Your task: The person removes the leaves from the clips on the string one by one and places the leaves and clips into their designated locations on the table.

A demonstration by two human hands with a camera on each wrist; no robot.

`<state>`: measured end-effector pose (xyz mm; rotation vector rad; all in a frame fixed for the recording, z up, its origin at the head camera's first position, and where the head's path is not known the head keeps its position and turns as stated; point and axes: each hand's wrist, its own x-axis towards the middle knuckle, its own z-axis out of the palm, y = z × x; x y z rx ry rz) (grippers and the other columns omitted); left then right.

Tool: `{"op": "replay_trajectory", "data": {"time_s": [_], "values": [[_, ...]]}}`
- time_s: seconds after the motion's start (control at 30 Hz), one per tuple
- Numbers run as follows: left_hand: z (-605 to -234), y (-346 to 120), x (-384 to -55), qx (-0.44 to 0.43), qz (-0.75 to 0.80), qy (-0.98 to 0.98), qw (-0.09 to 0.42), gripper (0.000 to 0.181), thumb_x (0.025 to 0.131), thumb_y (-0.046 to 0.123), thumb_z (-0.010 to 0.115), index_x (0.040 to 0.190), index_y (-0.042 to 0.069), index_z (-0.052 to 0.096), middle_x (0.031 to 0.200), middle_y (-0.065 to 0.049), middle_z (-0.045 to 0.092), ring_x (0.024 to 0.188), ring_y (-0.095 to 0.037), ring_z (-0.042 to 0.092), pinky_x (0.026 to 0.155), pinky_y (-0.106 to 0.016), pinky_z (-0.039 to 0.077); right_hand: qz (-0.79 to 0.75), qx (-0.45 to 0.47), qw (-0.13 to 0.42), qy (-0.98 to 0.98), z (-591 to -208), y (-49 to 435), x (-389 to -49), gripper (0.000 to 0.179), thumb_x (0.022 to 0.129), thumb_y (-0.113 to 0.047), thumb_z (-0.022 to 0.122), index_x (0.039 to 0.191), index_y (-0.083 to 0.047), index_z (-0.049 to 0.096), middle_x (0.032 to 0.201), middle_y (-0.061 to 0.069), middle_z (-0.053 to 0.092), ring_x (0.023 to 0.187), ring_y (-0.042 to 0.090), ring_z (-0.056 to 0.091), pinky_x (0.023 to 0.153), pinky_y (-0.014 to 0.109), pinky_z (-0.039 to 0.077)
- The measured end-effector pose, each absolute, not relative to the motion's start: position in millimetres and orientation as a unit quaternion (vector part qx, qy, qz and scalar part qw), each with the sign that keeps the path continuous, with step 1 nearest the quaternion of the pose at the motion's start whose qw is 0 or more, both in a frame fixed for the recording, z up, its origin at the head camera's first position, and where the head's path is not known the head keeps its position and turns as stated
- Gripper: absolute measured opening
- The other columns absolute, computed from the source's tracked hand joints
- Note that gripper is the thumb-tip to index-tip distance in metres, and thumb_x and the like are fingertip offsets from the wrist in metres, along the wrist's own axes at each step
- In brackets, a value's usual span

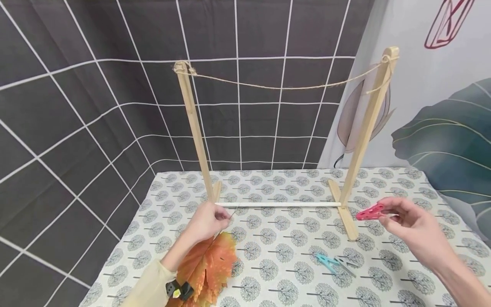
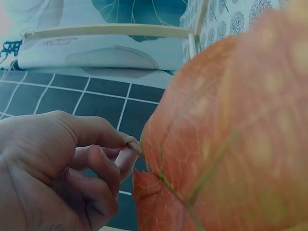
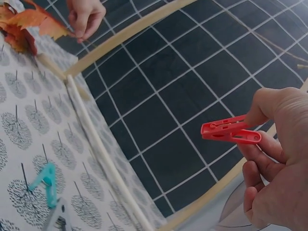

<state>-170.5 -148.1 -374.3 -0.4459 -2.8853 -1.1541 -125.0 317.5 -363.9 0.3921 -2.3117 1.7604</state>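
My left hand [image 1: 208,221] pinches the thin stem of an orange artificial maple leaf [image 1: 215,261], which hangs below the fingers in the head view. In the left wrist view the leaf [image 2: 216,134] fills the right side, its stem between thumb and fingertips. My right hand [image 1: 416,230] holds a red clothespin [image 1: 370,212] by its handle end, in the air right of the wooden stand. The clothespin [image 3: 230,130] points away from the fingers in the right wrist view. Between two wooden posts [image 1: 194,128] a twine line [image 1: 284,88] sags, with nothing clipped on it.
A blue clothespin [image 1: 326,262] and a grey clothespin [image 1: 346,267] lie on the tree-print tablecloth [image 1: 284,273]. More orange leaf [image 1: 199,296] shows at the lower left. A white rod [image 1: 284,204] joins the bases of the posts. Behind stands a dark grid curtain [image 1: 261,123].
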Motion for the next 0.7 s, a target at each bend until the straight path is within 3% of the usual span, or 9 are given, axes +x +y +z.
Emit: {"op": "replay_trajectory", "data": {"time_s": [0.37,0.7], "values": [[-380.8,-155.3,-165.9,-0.125,-0.339,-0.932,0.015,0.012,0.077,0.000,0.076,0.082,0.010,0.077,0.071,0.003,0.065,0.068,-0.013,0.057,0.063,-0.030,0.052,0.589,0.104,0.098,-0.796,-382.6,314.7,-117.7,0.041,0.087,0.018,0.061,0.114,-0.012,0.063,0.104,-0.007,0.067,0.089,0.005,0.064,0.073,0.014,0.050],[-388.7,-159.3,-163.4,-0.111,-0.351,-0.930,-0.014,0.013,0.077,-0.003,0.075,0.089,0.002,0.077,0.075,-0.001,0.065,0.066,-0.014,0.056,0.054,-0.027,0.050,0.559,0.070,0.091,-0.821,-400.0,320.3,-108.1,0.036,0.085,0.016,0.064,0.114,-0.006,0.060,0.101,-0.004,0.066,0.086,0.007,0.064,0.074,0.015,0.051]]}}
